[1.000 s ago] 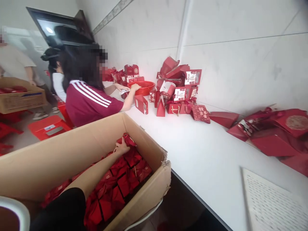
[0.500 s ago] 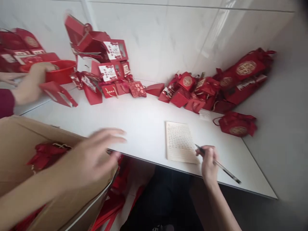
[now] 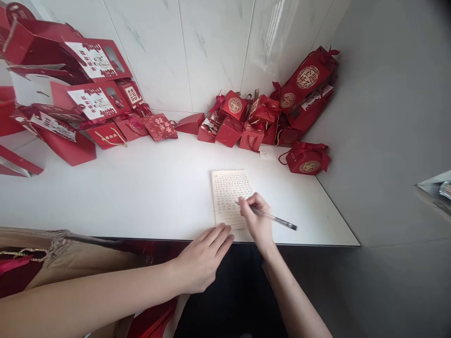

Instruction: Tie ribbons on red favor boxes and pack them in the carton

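Note:
A lined notepad [image 3: 229, 188] lies near the front edge of the white table, most of its page filled with rows of small handwriting. My right hand [image 3: 258, 218] grips a pen [image 3: 276, 219], its tip over the lower part of the writing. Flat at the pad's bottom left edge rests my left hand [image 3: 206, 256], fingers stretched out and holding nothing. The palm hangs over the table's front edge.
Red gift boxes [image 3: 236, 129] cluster along the tiled wall, with larger ones [image 3: 306, 87] in the right corner. More boxes [image 3: 98, 61] are stacked at the left. A cardboard box [image 3: 56, 253] with red items stands below the table, front left.
My left hand has come from above the cardboard box to the notepad's lower edge. The pen has moved onto the page. The view has turned right, and the other person's hands have left it.

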The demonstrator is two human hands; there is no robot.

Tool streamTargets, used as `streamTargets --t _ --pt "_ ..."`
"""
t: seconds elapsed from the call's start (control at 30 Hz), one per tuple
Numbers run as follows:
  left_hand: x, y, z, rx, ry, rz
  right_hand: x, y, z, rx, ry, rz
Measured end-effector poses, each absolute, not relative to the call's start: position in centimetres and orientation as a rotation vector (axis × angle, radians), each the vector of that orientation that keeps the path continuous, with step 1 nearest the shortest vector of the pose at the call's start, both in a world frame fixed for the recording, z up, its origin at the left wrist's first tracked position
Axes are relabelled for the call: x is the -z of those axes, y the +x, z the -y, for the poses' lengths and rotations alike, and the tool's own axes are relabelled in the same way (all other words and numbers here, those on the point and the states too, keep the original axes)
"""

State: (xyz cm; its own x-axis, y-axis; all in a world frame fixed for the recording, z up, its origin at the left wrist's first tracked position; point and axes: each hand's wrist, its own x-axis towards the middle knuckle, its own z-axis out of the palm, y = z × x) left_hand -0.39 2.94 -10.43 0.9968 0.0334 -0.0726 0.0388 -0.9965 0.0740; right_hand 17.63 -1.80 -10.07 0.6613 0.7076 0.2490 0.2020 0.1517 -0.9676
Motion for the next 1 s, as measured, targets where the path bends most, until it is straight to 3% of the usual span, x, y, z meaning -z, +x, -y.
streamTargets --t 0.37,1.0 --pt "9.7 0.3 -3.3 0.073 3.009 -0.023 12.1 16.9 -0.2 -0.461 -1.676 0.987" --pt "9.7 0.3 -3.3 0.084 3.031 -0.013 12.2 16.8 -0.1 -0.442 -1.715 0.973"
